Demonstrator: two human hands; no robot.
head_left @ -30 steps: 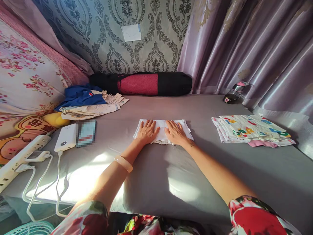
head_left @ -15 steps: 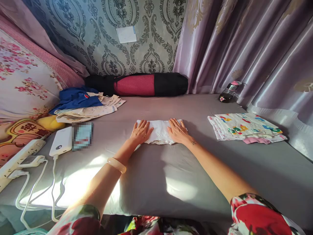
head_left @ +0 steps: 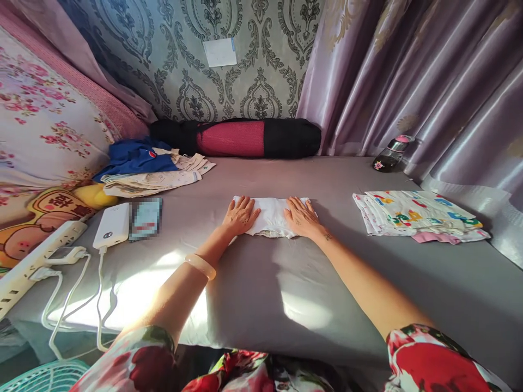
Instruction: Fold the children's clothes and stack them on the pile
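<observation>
Left hand, right hand flat on white cloth, centre of frame, gripping nothing — uneven sideways push could rumple it.

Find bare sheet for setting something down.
Free: grey sheet between white cloth and long bag; also between right hand and folded cloths. Crowded: far left, with the clothes pile, power bank and power strip.
</observation>
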